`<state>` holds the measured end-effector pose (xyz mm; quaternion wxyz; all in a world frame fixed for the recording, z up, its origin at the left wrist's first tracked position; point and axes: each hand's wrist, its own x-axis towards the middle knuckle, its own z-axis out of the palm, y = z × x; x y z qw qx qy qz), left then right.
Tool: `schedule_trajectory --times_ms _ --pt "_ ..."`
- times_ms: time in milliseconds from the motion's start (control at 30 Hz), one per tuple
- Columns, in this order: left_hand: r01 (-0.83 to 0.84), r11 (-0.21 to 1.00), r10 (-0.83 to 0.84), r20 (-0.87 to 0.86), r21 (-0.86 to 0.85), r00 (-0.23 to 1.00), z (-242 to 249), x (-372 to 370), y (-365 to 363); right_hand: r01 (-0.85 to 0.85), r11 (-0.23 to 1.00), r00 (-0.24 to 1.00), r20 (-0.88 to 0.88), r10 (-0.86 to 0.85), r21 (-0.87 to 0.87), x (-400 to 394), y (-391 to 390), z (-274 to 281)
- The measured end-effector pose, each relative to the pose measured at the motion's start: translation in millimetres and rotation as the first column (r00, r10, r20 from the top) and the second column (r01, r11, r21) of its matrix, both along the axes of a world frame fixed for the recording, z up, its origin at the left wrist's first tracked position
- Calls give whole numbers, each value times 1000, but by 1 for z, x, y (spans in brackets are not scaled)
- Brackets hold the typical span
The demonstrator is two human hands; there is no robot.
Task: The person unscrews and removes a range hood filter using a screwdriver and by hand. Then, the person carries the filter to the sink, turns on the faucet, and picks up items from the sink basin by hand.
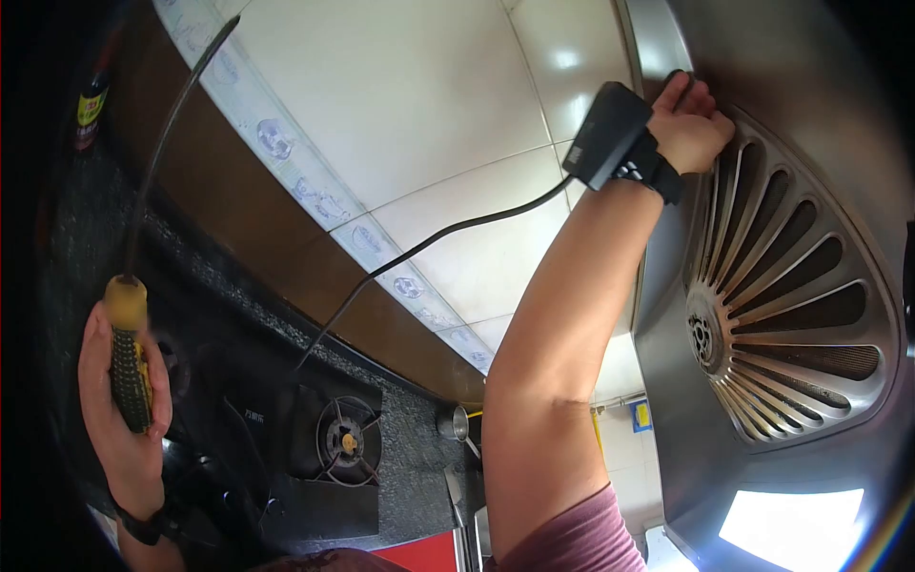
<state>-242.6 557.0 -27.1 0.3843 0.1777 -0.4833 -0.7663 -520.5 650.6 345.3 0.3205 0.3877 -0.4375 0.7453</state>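
My left hand (119, 410), lower left of frame, wrapped round one screwdriver (131, 377): yellow-and-black textured handle, long dark shaft pointing up. Right hand (688, 129), upper right, fingers part-curled at range hood (782, 477) beside one slotted grille (796, 315); can't tell if gripping. Right forearm (586, 276) and one black cable (453, 229) block my view of tiles. One bottle (91, 110) upper left; one burner (349, 441) bottom centre-left.

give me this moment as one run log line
left hand: gripping yellow-and-black handled tool | right hand: at range hood, grip unclear | nearby: gas burner
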Motion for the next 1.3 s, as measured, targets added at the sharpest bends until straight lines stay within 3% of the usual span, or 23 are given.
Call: schedule_trajectory --times_ms 33,67,167,200,300,733,833,900,933,1000,1033,1067,1100,1133,1167,1200,1233,1300 --pt "-81 979 83 3 -185 997 -6 0 2 6 1000 1000 4 -6 5 -3 1 -3" --pt "160 954 -147 -73 252 987 -7 6 -7 10 1000 1000 7 -10 5 -6 3 -2" --pt "105 939 -84 -78 327 993 2 36 -16 1 1000 1000 3 -1 7 15 3 10" --pt "53 886 -45 -27 461 999 10 37 -15 6 1000 1000 5 -6 9 14 5 10" --pt "112 871 -127 -1 478 992 -5 53 -27 4 1000 999 33 -5 10 14 7 17" --pt "-78 808 -1 134 584 991 -34 113 -39 -1 999 994 110 5 -40 -2 17 45" --pt "-35 813 -40 116 581 992 -43 122 -48 -26 997 993 114 35 -75 -8 19 45" --pt "127 817 -146 -12 562 989 -48 130 -56 -46 994 991 119 57 -95 -16 23 48" --pt "117 820 -138 -4 560 990 -49 130 -57 -65 992 989 128 78 -106 -19 25 48" --pt "-284 836 128 337 469 933 -51 123 -60 -105 989 979 167 120 -100 -46 41 69" --pt "-380 862 186 488 335 853 -47 118 -66 -114 993 974 193 119 -39 -60 53 81" --pt "-131 984 58 471 123 880 -55 125 -84 110 942 979 130 -158 318 -98 90 111" --pt "-5 1000 14 579 -17 816 -51 124 -100 -286 809 931 347 109 514 -162 151 165" --pt "-106 937 257 450 -333 855 -69 117 -102 172 801 952 111 -284 573 -74 92 94" --pt "-147 891 349 439 -430 828 -80 115 -106 2 804 971 192 -145 594 -74 102 95" --pt "-125 891 357 506 -436 785 -93 114 -111 -84 899 916 388 -100 431 -70 97 90" --pt "-101 827 440 524 -554 730 -107 113 -114 -88 944 897 438 -63 317 -75 96 85" --pt "19 839 413 660 -543 627 -118 113 -119 -97 978 848 530 -17 185 -78 89 70"
